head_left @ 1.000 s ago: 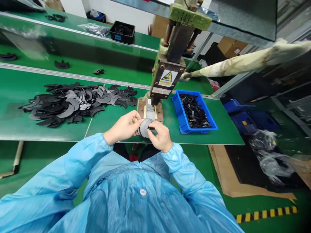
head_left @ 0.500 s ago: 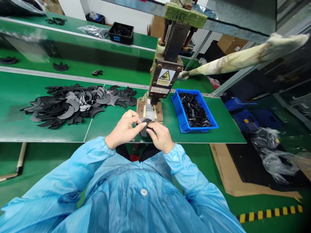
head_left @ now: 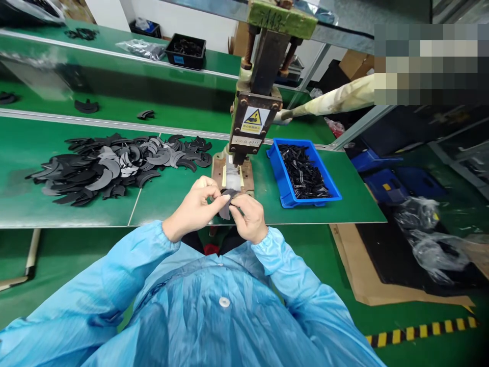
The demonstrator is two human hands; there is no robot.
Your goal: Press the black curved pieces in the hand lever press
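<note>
Between my two hands is a curved dark grey plastic piece [head_left: 225,210], held just in front of the press base. My left hand [head_left: 196,206] pinches its left side between thumb and fingers. On the other side, my right hand [head_left: 249,215] has thumb and fingertips closed at the piece's right edge; whether a smaller part is also there is hidden. Directly beyond my fingers stands the hand press [head_left: 254,120], its ram over a pale metal fixture [head_left: 232,177]. A heap of similar curved pieces [head_left: 103,173] lies to the left on the green bench.
Right of the press sits a blue bin [head_left: 284,183] filled with thin black parts [head_left: 305,173]. The press's wrapped lever [head_left: 336,102] sticks out to the right. Behind, a lower green strip carries a few curved pieces [head_left: 86,106], and a black box [head_left: 187,60] stands farther back.
The camera view has shifted slightly. Both hands stay at the front of the press, and the curved piece has turned a little between my fingers.
</note>
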